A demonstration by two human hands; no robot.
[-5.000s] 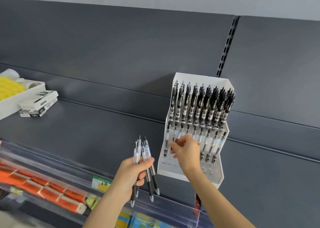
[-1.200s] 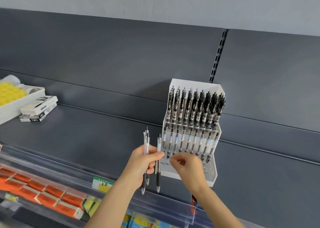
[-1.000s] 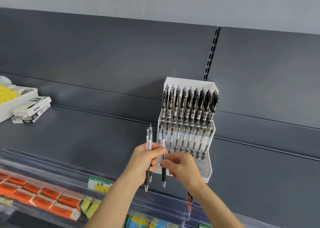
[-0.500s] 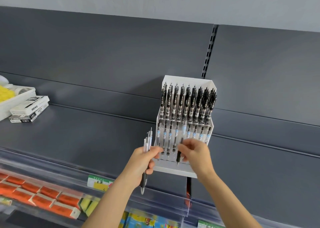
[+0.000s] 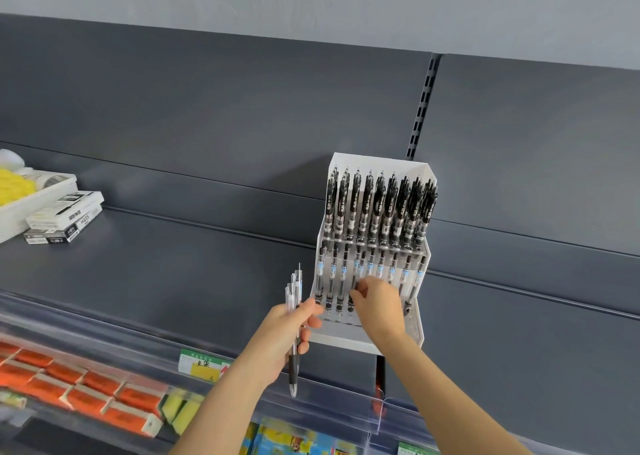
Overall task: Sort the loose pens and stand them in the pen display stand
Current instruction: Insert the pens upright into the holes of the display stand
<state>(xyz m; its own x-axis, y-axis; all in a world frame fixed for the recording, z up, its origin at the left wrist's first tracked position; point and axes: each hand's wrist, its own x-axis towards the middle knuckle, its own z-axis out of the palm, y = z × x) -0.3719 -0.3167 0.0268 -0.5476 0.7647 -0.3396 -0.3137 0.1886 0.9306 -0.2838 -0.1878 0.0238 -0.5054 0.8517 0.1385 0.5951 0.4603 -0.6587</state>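
1. We see the pen display stand [image 5: 341, 338] standing on the dark shelf [image 5: 173, 274], at its back edge against the rear panel, right of the middle.
2. The back row [image 5: 377, 208] of the stand is packed with black-topped pens, and a front row [image 5: 391, 267] of clear-barrelled ones stands below it.
3. The left hand [image 5: 287, 337] grips a small bunch of loose pens [image 5: 294, 302] upright, tips down, just beside the stand's left front corner.
4. The right hand [image 5: 375, 304] reaches into the front row, its fingertips pinched on one pen [image 5: 361, 264] about fourth from the left. We cannot tell whether that pen is fully seated.
5. This hand covers the lower ends of the middle pens and part of the stand's hole plate.
6. Towards the shelf's left edge we find stacked white boxes [image 5: 65, 215] beside a white tray [image 5: 38, 195] holding yellow things.
7. A clear rail [image 5: 329, 409] runs along the shelf's front edge, with a green and yellow price label [image 5: 202, 364] on it.
8. Below the rail lie orange packs [image 5: 86, 389].
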